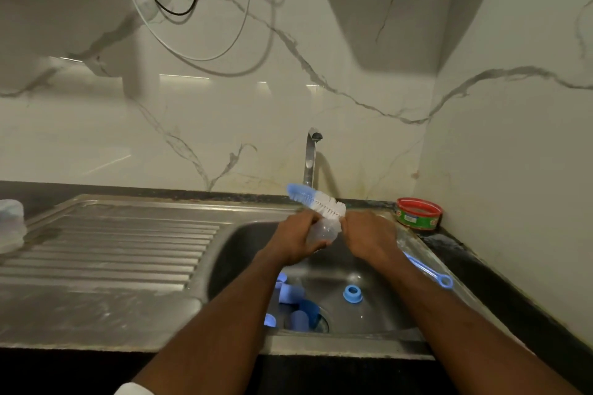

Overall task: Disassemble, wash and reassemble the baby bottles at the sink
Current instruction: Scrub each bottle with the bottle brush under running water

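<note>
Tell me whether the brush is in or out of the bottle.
Out. The brush shows its full bristle head above the bottle, which the left hand holds over the sink.

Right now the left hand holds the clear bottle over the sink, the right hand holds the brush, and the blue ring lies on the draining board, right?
Not quite. The head view shows the blue ring in the sink basin, not on the draining board. The rest holds.
</note>
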`<state>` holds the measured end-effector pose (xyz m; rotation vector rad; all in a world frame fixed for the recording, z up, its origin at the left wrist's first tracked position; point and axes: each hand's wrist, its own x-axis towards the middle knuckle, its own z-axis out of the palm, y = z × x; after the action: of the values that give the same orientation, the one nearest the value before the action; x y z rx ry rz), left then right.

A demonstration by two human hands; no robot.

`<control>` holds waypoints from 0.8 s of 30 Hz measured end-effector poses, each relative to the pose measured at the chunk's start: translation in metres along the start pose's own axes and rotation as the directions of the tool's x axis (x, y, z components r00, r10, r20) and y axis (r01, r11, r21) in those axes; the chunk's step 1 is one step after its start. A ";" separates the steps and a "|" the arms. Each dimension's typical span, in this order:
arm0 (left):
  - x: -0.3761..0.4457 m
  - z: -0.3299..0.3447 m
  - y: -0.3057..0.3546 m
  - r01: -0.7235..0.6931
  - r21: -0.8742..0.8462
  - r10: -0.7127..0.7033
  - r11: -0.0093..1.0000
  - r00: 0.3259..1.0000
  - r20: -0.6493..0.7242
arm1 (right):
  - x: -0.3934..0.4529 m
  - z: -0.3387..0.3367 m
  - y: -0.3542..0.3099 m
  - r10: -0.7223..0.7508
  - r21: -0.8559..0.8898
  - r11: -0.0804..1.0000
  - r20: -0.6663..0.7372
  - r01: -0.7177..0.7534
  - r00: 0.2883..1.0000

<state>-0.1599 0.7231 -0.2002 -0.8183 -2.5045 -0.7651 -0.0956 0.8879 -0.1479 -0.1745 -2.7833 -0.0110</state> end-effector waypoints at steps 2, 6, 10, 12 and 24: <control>0.000 -0.001 0.001 -0.007 -0.045 0.005 0.999 1.000 -0.029 | 0.004 -0.001 0.006 0.031 0.098 0.995 0.000 -0.031 1.000; 0.000 -0.004 -0.001 0.020 -0.122 -0.029 0.992 0.997 -0.075 | 0.008 -0.001 0.019 0.028 0.235 0.971 0.045 -0.038 0.999; 0.001 -0.006 -0.004 0.160 -0.211 -0.189 0.964 0.974 -0.126 | 0.009 0.000 0.016 -0.004 0.369 0.929 0.106 -0.035 0.994; 0.002 -0.006 -0.008 0.238 -0.173 -0.262 0.956 0.956 -0.135 | 0.008 0.002 0.011 -0.045 0.397 0.918 0.088 0.006 0.995; -0.001 -0.001 0.003 0.020 -0.077 -0.024 0.997 0.998 -0.053 | 0.006 0.004 0.006 0.063 0.194 0.979 -0.020 -0.058 0.998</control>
<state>-0.1571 0.7246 -0.1989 -0.7862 -2.4531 -0.8837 -0.1021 0.8943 -0.1496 -0.2081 -2.7315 0.2698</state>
